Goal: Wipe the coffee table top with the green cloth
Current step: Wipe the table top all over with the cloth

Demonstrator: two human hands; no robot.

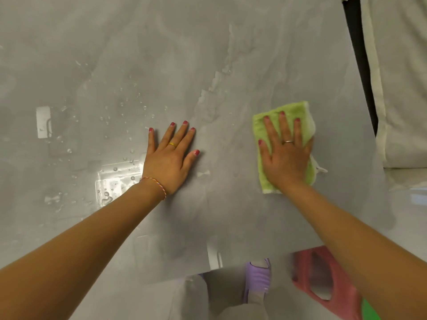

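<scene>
Green cloth (283, 144) pinned flat under splayed right hand (286, 155); left hand (171, 158) open, bracing tabletop (231, 54). Sweep w/ even pressure toward droplets (120, 105).

Both forearms are bare to the frame edge; no sleeves visible.

Left hand (169, 161): nails painted dark pink-red. A plain gold band ring (172, 144) on one finger. A thin braided thread bracelet (153, 184), red with yellow and pale strands, sits at the wrist.

Right hand (286, 158): nails painted the same dark pink-red. A narrow silver-coloured ring (288, 142) on one finger. No wrist item visible.

Lower frame: a lilac slip-on sandal (257, 279) with ribbed upper on one foot. Grey trouser leg (196, 296) beside it, blurred.
</scene>
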